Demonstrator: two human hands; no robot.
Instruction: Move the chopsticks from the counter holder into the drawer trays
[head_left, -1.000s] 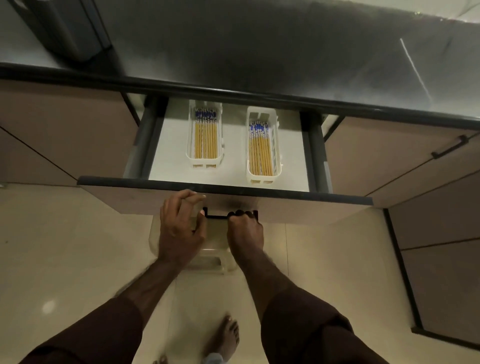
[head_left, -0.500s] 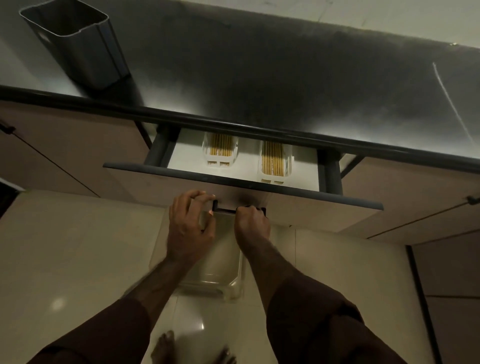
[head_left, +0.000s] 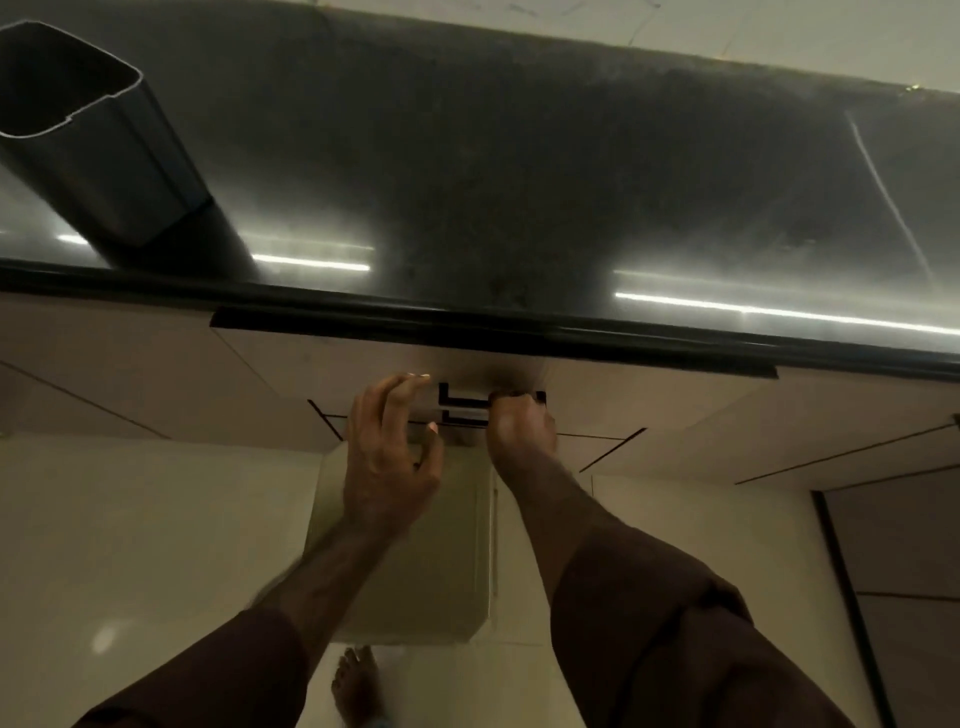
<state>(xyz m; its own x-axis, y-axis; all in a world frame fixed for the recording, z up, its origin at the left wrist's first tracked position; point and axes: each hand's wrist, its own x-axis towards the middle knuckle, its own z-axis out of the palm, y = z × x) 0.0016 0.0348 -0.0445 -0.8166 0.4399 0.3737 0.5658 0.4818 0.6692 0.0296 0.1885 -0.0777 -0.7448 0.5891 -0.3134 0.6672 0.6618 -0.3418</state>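
The drawer (head_left: 322, 358) sits shut beneath the table (head_left: 519, 182); the chopsticks are out of sight. Right hand (head_left: 519, 431) grips the handle (head_left: 465, 402). Left hand (head_left: 389, 447) rests against the front, fingers (head_left: 410, 387) spread. The holder (head_left: 88, 140) stands on the table, left.

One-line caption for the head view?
Right hand grips the handle of the shut drawer; left hand open beside it; holder on counter.

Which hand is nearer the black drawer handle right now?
Right. The right hand is closed on the black drawer handle at its right end; the left hand hovers open beside its left end.
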